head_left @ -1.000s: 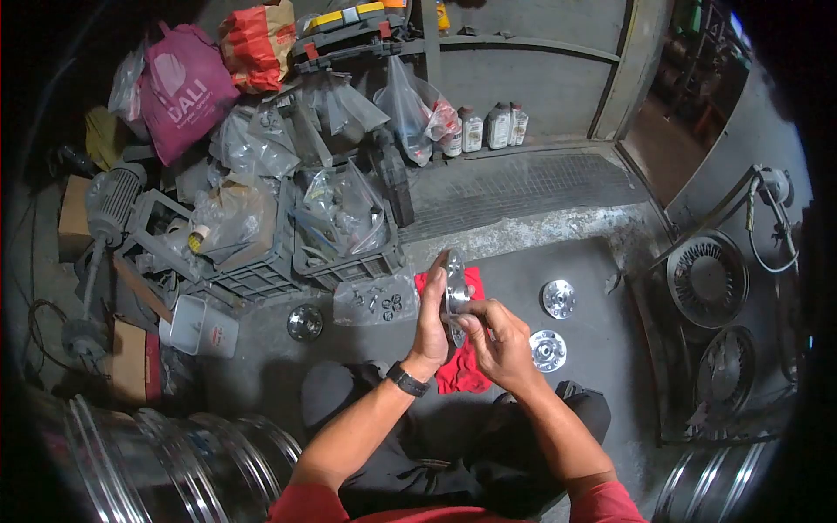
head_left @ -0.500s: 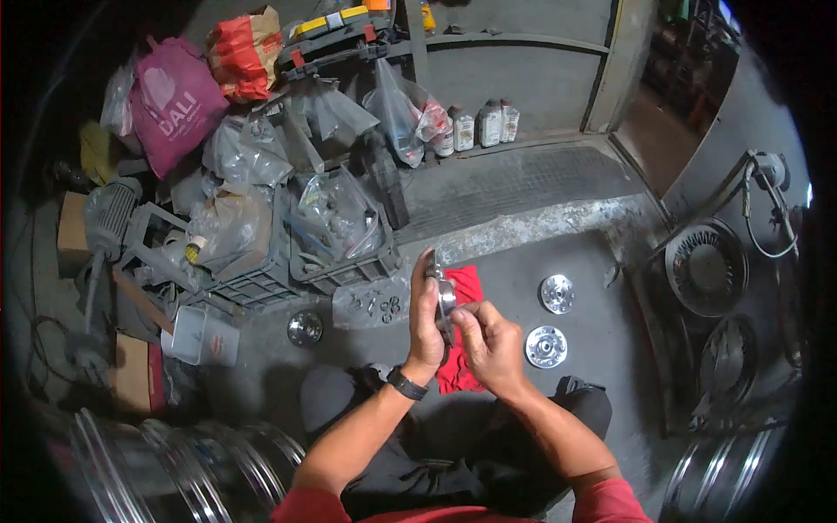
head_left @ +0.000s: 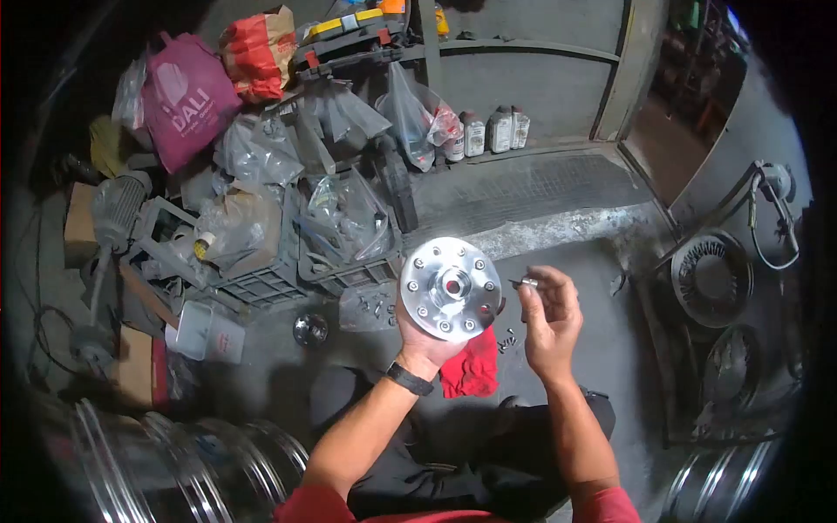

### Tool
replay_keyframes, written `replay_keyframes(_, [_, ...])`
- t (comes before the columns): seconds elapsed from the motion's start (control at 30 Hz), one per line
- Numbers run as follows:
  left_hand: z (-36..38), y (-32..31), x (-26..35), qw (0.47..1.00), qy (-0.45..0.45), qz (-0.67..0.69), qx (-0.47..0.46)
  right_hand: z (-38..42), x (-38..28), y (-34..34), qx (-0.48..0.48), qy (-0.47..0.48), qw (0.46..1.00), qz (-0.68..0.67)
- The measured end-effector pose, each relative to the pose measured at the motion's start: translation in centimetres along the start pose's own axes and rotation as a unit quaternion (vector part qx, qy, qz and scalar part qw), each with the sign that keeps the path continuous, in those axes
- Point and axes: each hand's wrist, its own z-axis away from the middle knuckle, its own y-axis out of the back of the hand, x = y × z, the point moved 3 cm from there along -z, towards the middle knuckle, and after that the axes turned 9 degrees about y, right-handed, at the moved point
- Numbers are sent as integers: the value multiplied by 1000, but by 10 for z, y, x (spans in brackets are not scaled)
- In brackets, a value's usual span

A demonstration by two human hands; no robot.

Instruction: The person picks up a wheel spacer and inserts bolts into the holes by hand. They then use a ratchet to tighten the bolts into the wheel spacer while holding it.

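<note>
A shiny round metal flange (head_left: pixel 432 305) faces me, with a central hub and a ring of bolt heads around it. My left hand (head_left: pixel 423 347) grips it from below and behind, so most of the fingers are hidden. To the right of the flange, my right hand (head_left: pixel 553 327) pinches a small silver bolt (head_left: pixel 529 281) between thumb and fingers, apart from the disc. Under the flange lies a red cloth (head_left: pixel 469 370) on the floor. Several small bolts (head_left: pixel 506 341) are scattered beside the cloth.
Left of the cloth are a clear sheet (head_left: pixel 364 309) with small parts and another metal disc (head_left: pixel 309 329). Crates (head_left: pixel 261 288) with plastic bags stand beyond, near a white bin (head_left: pixel 205 333). Bottles (head_left: pixel 500 131) line the back wall. Wheel rims (head_left: pixel 183 462) flank my legs.
The flange has turned from edge-on to face me. My right hand has moved off it to the right, holding the bolt. Two discs on the floor at right no longer show.
</note>
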Motion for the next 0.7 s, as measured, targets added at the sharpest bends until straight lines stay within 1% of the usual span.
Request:
replay_keyframes(0.03, [0, 1, -1, 1000, 0, -2, 6, 1, -4, -3, -22, 15, 999, 25])
replay_keyframes(0.07, [1, 3, -3, 1000, -1, -7, 13, 2, -2, -4, -24, 14, 999, 25])
replay_keyframes(0.1, [1, 4, -4, 999, -12, -39, 27, 4, -1, -6, -50, 41, 997, 45])
replay_keyframes(0.13, [3, 3, -4, 999, -13, -39, 28, 5, -1, -10, -75, 67, 993, 65])
replay_keyframes(0.17, [5, 2, -7, 999, 10, -37, 18, 5, -16, -13, -143, 50, 982, 114])
replay_keyframes(0.2, [7, -1, -10, 999, 33, -35, 8, 8, -10, -16, -145, 65, 981, 110])
replay_keyframes(0.23, [8, -7, -12, 997, 42, -57, 30, 8, -13, -20, -147, 99, 978, 113])
replay_keyframes(0.27, [6, -5, -13, 997, 41, -56, 30, 8, -17, -23, -150, 133, 973, 115])
replay_keyframes(0.37, [1, 2, -15, 984, -7, -161, 74, 8, -20, -26, -177, 153, 963, 134])
replay_keyframes(0.5, [0, 4, -16, 985, -21, -158, 67, 9, -15, -28, -187, 145, 962, 139])
replay_keyframes(0.6, [0, 2, -17, 979, -33, -189, 74, 11, -10, -30, -187, 170, 957, 142])
replay_keyframes(0.7, [1, 3, -16, 974, -50, -203, 91, 14, -10, -31, -194, 153, 959, 140])
